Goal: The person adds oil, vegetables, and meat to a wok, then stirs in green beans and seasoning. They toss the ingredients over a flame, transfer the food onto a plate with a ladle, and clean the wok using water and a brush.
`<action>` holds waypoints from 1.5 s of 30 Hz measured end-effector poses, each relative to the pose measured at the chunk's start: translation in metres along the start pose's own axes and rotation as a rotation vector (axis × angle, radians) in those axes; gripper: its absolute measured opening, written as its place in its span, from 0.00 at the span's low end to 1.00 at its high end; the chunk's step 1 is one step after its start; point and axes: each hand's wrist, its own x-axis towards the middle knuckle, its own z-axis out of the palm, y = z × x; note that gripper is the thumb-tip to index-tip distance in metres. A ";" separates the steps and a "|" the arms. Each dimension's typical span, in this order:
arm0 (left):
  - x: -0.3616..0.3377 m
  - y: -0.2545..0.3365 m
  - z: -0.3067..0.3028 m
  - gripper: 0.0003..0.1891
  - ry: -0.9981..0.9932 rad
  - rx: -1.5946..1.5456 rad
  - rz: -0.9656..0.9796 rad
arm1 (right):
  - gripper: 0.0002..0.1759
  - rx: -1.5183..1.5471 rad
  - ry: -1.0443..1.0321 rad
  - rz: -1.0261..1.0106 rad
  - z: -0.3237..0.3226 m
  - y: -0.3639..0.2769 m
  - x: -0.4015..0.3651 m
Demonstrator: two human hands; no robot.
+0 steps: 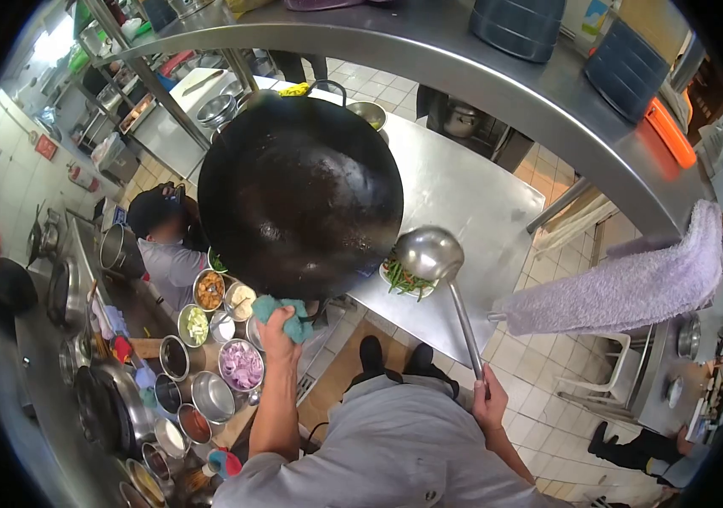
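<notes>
My left hand [278,337] is closed around a folded green cloth [295,323] at the near edge of a large black wok [302,195]. The wok is raised and tilted, so its dark inner surface faces me; no food shows in it. My right hand [490,405] grips the handle of a long metal ladle [430,252]. The ladle's bowl is close to the wok's right rim, above a white dish of green beans [406,286] on the steel table. The ladle covers part of that dish.
Left of me stand several metal bowls, with sliced purple onion [241,364] in one. A co-worker [166,245] is behind them. Overhead runs a curved steel shelf [361,44]; a lilac towel [615,284] hangs at right. The steel table [471,203] extends beyond the wok.
</notes>
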 end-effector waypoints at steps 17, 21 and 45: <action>-0.374 -0.006 -0.016 0.23 0.647 -0.058 0.048 | 0.14 0.249 -0.868 -0.205 -0.004 0.029 0.120; -0.439 -0.013 0.002 0.25 0.824 -0.173 0.152 | 0.14 0.210 -1.045 -0.384 0.012 0.020 0.120; -0.646 -0.032 -0.387 0.11 1.565 -0.571 0.803 | 0.11 0.160 -1.477 -0.776 0.214 -0.217 -0.138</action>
